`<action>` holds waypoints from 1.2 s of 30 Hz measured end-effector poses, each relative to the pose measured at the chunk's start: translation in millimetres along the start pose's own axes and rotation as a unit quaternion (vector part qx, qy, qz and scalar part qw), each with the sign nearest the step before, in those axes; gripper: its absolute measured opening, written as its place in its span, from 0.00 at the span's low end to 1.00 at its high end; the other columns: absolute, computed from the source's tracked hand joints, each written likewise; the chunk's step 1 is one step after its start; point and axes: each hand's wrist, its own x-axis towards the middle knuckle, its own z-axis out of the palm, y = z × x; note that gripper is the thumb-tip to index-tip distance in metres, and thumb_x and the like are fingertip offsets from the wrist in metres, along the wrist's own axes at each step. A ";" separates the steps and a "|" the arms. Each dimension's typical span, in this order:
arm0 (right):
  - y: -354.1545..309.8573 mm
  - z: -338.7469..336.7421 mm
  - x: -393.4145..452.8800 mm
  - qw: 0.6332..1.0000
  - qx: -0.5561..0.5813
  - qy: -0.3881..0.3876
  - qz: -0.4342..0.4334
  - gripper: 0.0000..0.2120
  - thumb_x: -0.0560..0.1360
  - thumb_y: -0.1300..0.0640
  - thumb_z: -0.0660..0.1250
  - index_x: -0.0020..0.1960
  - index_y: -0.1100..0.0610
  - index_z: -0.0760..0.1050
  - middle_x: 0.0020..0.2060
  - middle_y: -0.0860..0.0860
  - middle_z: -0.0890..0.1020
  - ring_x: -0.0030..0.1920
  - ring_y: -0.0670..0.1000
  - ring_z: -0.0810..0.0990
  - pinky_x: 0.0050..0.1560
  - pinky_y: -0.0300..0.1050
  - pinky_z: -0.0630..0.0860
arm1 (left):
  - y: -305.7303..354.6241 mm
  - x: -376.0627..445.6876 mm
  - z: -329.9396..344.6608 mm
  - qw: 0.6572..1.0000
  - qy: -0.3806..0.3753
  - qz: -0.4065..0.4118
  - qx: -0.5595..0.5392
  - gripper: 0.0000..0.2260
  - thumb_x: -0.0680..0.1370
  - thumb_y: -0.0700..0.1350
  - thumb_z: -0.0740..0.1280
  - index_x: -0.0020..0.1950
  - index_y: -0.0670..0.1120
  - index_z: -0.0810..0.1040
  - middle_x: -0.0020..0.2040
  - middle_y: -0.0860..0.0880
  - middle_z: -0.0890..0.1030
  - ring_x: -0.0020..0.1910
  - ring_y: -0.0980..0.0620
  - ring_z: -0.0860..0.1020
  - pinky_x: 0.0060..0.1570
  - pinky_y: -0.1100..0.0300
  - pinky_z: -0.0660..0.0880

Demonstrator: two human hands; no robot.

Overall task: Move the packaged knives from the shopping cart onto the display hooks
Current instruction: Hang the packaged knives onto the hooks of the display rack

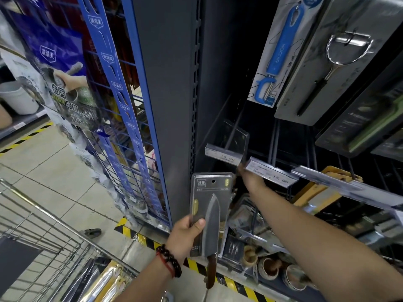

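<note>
My left hand (187, 235) grips a packaged knife (210, 205), a grey card in clear plastic with a dark blade and brown handle, held upright in front of the dark shelf upright. My right hand (250, 179) reaches to the display hook (236, 131), fingers at the clear price tag holder (224, 154) marked 13.90; most of the fingers are hidden behind the tags. The hook itself looks bare. The shopping cart (43, 225) stands at lower left with more packaged knives (104, 280) in its basket.
Peelers in packages (281, 51) hang on higher hooks at upper right. A second price tag (270, 174) sits right of my hand. Yellow packs (316, 192) and small bowls (270, 269) fill lower shelves. A blue wire rack (122, 105) stands left.
</note>
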 end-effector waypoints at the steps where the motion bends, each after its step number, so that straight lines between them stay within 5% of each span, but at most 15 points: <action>1: 8.6 -5.5 -4.7 1.000 -0.012 -0.011 -0.001 0.15 0.78 0.50 0.64 0.62 0.55 0.72 0.64 0.48 0.75 0.66 0.53 0.72 0.62 0.45 0.68 | 1.9 3.2 2.2 1.000 -0.003 -0.001 0.000 0.06 0.80 0.43 0.65 0.54 0.45 0.79 0.53 0.46 0.84 0.55 0.48 0.81 0.59 0.51 0.76; 4: 41.7 -26.4 -25.5 0.991 -0.101 -0.075 -0.037 0.10 0.78 0.48 0.64 0.55 0.50 0.77 0.54 0.52 0.83 0.58 0.58 0.79 0.63 0.57 0.72 | 4.9 14.5 6.8 1.000 -0.019 -0.002 0.009 0.06 0.80 0.44 0.64 0.54 0.45 0.78 0.54 0.46 0.83 0.56 0.49 0.80 0.61 0.51 0.75; 8: 65.3 -38.5 -63.1 0.971 -0.098 -0.211 -0.050 0.18 0.77 0.48 0.65 0.61 0.57 0.75 0.57 0.54 0.83 0.58 0.54 0.81 0.60 0.54 0.76 | 6.5 25.8 12.7 0.999 -0.031 -0.018 -0.024 0.08 0.81 0.42 0.63 0.57 0.41 0.77 0.56 0.42 0.83 0.58 0.46 0.80 0.57 0.55 0.77; 11: 72.9 -34.3 -63.0 0.974 -0.112 -0.175 -0.091 0.09 0.75 0.63 0.69 0.55 0.60 0.77 0.51 0.56 0.85 0.53 0.56 0.83 0.58 0.55 0.76 | 8.6 26.1 17.8 0.997 -0.063 -0.009 -0.045 0.06 0.81 0.40 0.62 0.55 0.44 0.78 0.50 0.48 0.84 0.48 0.56 0.83 0.45 0.66 0.77; 13: 75.4 -32.1 -53.9 0.979 -0.125 -0.128 -0.096 0.06 0.74 0.69 0.68 0.48 0.62 0.76 0.46 0.60 0.84 0.48 0.57 0.83 0.57 0.58 0.77 | 8.0 28.2 19.0 0.998 -0.058 -0.010 -0.014 0.05 0.81 0.42 0.62 0.54 0.46 0.76 0.50 0.48 0.83 0.49 0.56 0.82 0.46 0.67 0.76; 17: 75.7 -28.9 -47.8 0.971 -0.188 -0.093 -0.114 0.21 0.67 0.56 0.72 0.50 0.68 0.67 0.55 0.72 0.73 0.55 0.73 0.74 0.60 0.70 0.72 | 6.1 29.4 14.0 0.991 0.088 0.025 0.098 0.13 0.78 0.43 0.68 0.61 0.46 0.72 0.56 0.48 0.77 0.56 0.50 0.76 0.55 0.60 0.72; 20: 76.2 -28.4 -42.2 0.969 -0.188 -0.095 -0.128 0.24 0.67 0.54 0.72 0.51 0.67 0.66 0.55 0.73 0.71 0.57 0.73 0.71 0.60 0.71 0.71 | 20.9 11.5 5.9 0.948 0.235 0.146 0.153 0.19 0.76 0.43 0.70 0.65 0.48 0.71 0.61 0.49 0.70 0.61 0.51 0.72 0.59 0.60 0.69; 25: 59.2 -16.3 -50.7 0.974 -0.147 -0.089 -0.146 0.05 0.74 0.63 0.70 0.46 0.61 0.73 0.51 0.66 0.81 0.54 0.66 0.80 0.58 0.61 0.76 | 69.6 3.0 -2.2 0.855 0.291 0.348 0.251 0.38 0.72 0.48 0.75 0.73 0.63 0.55 0.73 0.52 0.54 0.74 0.44 0.55 0.69 0.51 0.59; 30: 54.2 -7.9 -50.3 0.976 -0.116 -0.097 -0.155 0.09 0.76 0.69 0.66 0.48 0.56 0.76 0.50 0.58 0.84 0.54 0.59 0.82 0.59 0.56 0.77 | 110.2 20.1 -3.9 0.787 0.320 0.382 0.364 0.45 0.69 0.53 0.76 0.74 0.64 0.47 0.74 0.49 0.50 0.73 0.34 0.54 0.68 0.36 0.59; 36: 50.2 -1.8 -46.3 0.975 -0.117 -0.086 -0.168 0.09 0.76 0.69 0.65 0.47 0.55 0.75 0.45 0.51 0.83 0.47 0.49 0.81 0.49 0.40 0.78 | 110.7 41.0 -10.5 0.741 0.347 0.403 0.410 0.46 0.68 0.43 0.76 0.74 0.61 0.48 0.73 0.45 0.52 0.69 0.36 0.56 0.65 0.34 0.65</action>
